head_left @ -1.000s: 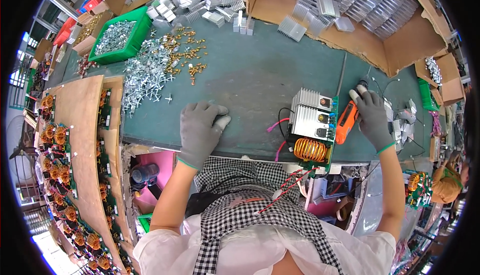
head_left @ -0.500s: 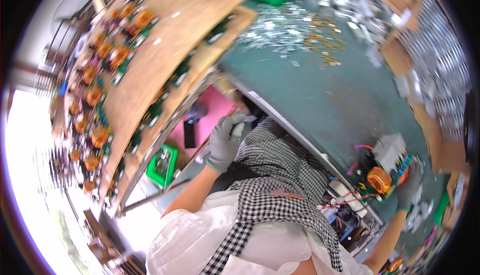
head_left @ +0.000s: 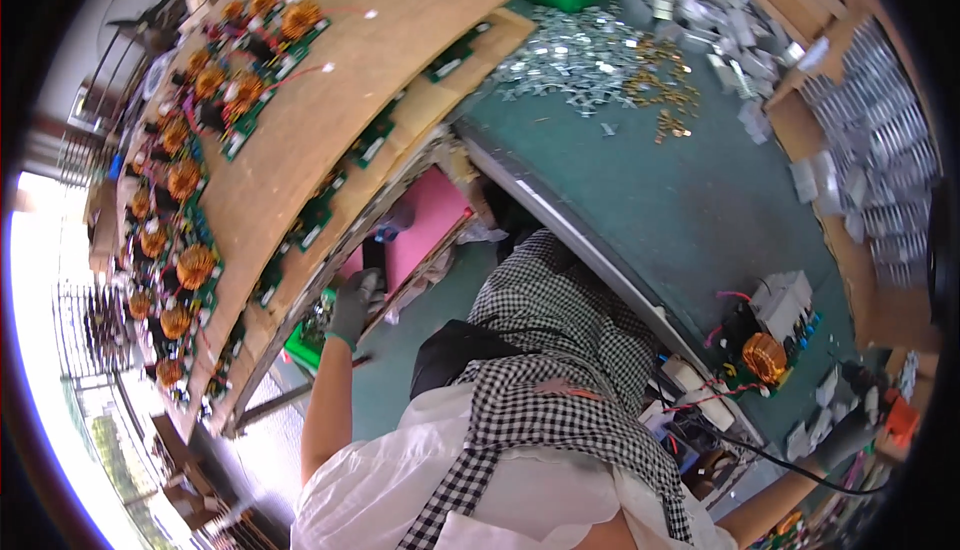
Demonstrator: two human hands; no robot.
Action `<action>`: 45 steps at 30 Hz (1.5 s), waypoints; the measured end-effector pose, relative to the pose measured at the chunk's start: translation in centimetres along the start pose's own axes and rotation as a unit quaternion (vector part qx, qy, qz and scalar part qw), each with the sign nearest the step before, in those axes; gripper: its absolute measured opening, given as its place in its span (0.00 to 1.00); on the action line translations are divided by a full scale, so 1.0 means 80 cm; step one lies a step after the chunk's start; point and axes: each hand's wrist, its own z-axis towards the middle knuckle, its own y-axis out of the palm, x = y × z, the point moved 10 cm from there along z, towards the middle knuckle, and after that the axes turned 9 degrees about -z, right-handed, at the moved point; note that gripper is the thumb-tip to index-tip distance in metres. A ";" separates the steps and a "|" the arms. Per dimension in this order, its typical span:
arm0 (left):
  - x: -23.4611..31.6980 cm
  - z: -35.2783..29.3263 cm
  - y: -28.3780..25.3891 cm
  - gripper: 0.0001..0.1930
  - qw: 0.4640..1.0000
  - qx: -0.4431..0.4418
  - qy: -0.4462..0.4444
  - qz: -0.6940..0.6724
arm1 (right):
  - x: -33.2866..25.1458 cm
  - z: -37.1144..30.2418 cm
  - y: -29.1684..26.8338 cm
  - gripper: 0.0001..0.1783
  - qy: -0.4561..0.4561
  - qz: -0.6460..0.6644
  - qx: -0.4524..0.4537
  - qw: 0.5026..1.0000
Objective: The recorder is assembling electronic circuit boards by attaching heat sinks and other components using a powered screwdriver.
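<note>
Fingers of the left hand (head_left: 355, 308) half-curl by the green bin (head_left: 303, 350), those of the right hand (head_left: 848, 435) at the orange tool (head_left: 902, 422); whether either grips, can't tell! On the desk (head_left: 640, 200), the circuit board (head_left: 797, 354) already carries heatsink (head_left: 783, 302) and copper coil (head_left: 765, 358); any fastening left, unclear.

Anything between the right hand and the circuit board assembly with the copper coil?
Yes: loose silver metal pieces lie on the table between the right hand and the circuit board assembly. They look low, so a raised approach would probably clear them.
</note>
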 end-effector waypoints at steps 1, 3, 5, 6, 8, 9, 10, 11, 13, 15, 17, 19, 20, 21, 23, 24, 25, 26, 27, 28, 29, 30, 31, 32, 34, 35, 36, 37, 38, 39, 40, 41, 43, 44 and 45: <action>0.063 -0.021 0.081 0.13 0.993 -0.065 0.088 0.041 | 0.009 0.010 -0.030 0.16 0.007 0.064 0.009 0.998; 0.166 -0.080 0.195 0.09 0.950 -0.151 0.251 0.105 | -0.012 0.023 -0.085 0.15 -0.084 0.158 0.071 0.981; 0.266 -0.143 0.297 0.07 0.829 -0.157 0.488 0.223 | -0.072 0.001 -0.129 0.16 -0.198 0.038 0.170 0.965; 0.301 -0.172 0.333 0.07 0.741 -0.132 0.603 0.266 | -0.064 0.002 -0.119 0.16 -0.192 0.036 0.173 0.965; 0.341 -0.182 0.404 0.07 0.690 -0.137 0.633 0.324 | -0.083 -0.014 -0.127 0.17 -0.195 0.045 0.180 0.963; 0.351 -0.174 0.432 0.07 0.683 -0.148 0.640 0.319 | -0.094 -0.022 -0.129 0.17 -0.198 0.048 0.184 0.962; 0.357 -0.172 0.457 0.06 0.661 -0.164 0.662 0.313 | -0.104 -0.028 -0.130 0.17 -0.201 0.055 0.186 0.960; 0.361 -0.173 0.478 0.07 0.638 -0.179 0.684 0.306 | -0.113 -0.035 -0.130 0.18 -0.204 0.063 0.188 0.959; 0.362 -0.167 0.519 0.07 0.630 -0.179 0.684 0.321 | -0.132 -0.041 -0.129 0.18 -0.213 0.074 0.188 0.956; 0.358 -0.162 0.549 0.07 0.624 -0.179 0.683 0.336 | -0.150 -0.044 -0.125 0.19 -0.222 0.085 0.186 0.953; 0.347 -0.148 0.575 0.07 0.615 -0.146 0.662 0.403 | -0.168 -0.046 -0.120 0.20 -0.232 0.095 0.181 0.951; 0.340 -0.142 0.591 0.08 0.617 -0.153 0.653 0.413 | -0.185 -0.048 -0.118 0.21 -0.240 0.101 0.176 0.949; 0.338 -0.134 0.595 0.08 0.621 -0.151 0.639 0.428 | -0.193 -0.050 -0.118 0.21 -0.245 0.103 0.173 0.948; 0.337 -0.134 0.601 0.08 0.604 -0.144 0.649 0.440 | -0.204 -0.051 -0.119 0.21 -0.248 0.102 0.172 0.948; 0.336 -0.128 0.598 0.10 0.602 -0.141 0.635 0.463 | -0.221 -0.056 -0.125 0.22 -0.255 0.100 0.166 0.947; 0.337 -0.126 0.600 0.11 0.616 -0.149 0.613 0.472 | -0.230 -0.059 -0.129 0.23 -0.258 0.095 0.166 0.947; 0.338 -0.134 0.599 0.11 0.611 -0.162 0.618 0.467 | -0.237 -0.062 -0.130 0.23 -0.261 0.094 0.164 0.947; 0.343 -0.140 0.592 0.13 0.642 -0.169 0.616 0.423 | -0.244 -0.065 -0.130 0.23 -0.263 0.093 0.163 0.946; 0.349 -0.149 0.588 0.16 0.672 -0.177 0.612 0.378 | -0.253 -0.067 -0.129 0.24 -0.266 0.093 0.163 0.946; 0.349 -0.165 0.590 0.16 0.667 -0.188 0.615 0.375 | -0.259 -0.069 -0.125 0.24 -0.268 0.095 0.161 0.945; 0.344 -0.174 0.595 0.19 0.754 -0.326 0.519 0.235 | -0.265 -0.071 -0.120 0.25 -0.271 0.098 0.159 0.944; 0.335 -0.191 0.598 0.23 0.802 -0.443 0.391 0.086 | -0.272 -0.070 -0.117 0.25 -0.274 0.103 0.154 0.944; 0.335 -0.221 0.603 0.23 0.798 -0.454 0.387 0.085 | -0.277 -0.069 -0.112 0.25 -0.276 0.105 0.149 0.944; 0.330 -0.263 0.611 0.25 0.785 -0.510 0.347 0.053 | -0.281 -0.067 -0.108 0.26 -0.280 0.111 0.144 0.943; 0.306 -0.314 0.622 0.29 0.754 -0.576 0.314 0.031 | -0.292 -0.060 -0.093 0.27 -0.290 0.130 0.130 0.939; 0.295 -0.331 0.625 0.32 0.739 -0.590 0.322 0.040 | -0.298 -0.056 -0.084 0.27 -0.296 0.141 0.122 0.937; 0.287 -0.341 0.626 0.32 0.740 -0.589 0.321 0.038 | -0.304 -0.053 -0.075 0.28 -0.301 0.154 0.112 0.935; 0.291 -0.367 0.622 0.36 0.692 -0.594 0.409 0.040 | -0.311 -0.049 -0.066 0.28 -0.305 0.166 0.102 0.932; 0.294 -0.391 0.615 0.39 0.636 -0.592 0.493 0.042 | -0.318 -0.046 -0.057 0.28 -0.310 0.178 0.092 0.930; 0.291 -0.395 0.616 0.39 0.637 -0.593 0.491 0.040 | -0.323 -0.043 -0.049 0.29 -0.313 0.189 0.082 0.927; 0.290 -0.403 0.616 0.41 0.622 -0.587 0.516 0.052 | -0.329 -0.040 -0.040 0.29 -0.317 0.199 0.071 0.925; 0.289 -0.410 0.615 0.43 0.607 -0.580 0.539 0.064 | -0.334 -0.037 -0.032 0.30 -0.320 0.210 0.061 0.922; 0.291 -0.416 0.615 0.44 0.604 -0.579 0.543 0.073 | -0.343 -0.031 -0.017 0.31 -0.328 0.232 0.042 0.915; 0.292 -0.420 0.615 0.44 0.597 -0.571 0.559 0.077 | -0.347 -0.028 -0.009 0.31 -0.331 0.244 0.033 0.911; 0.293 -0.423 0.613 0.43 0.590 -0.561 0.574 0.082 | -0.351 -0.026 -0.002 0.32 -0.334 0.256 0.023 0.907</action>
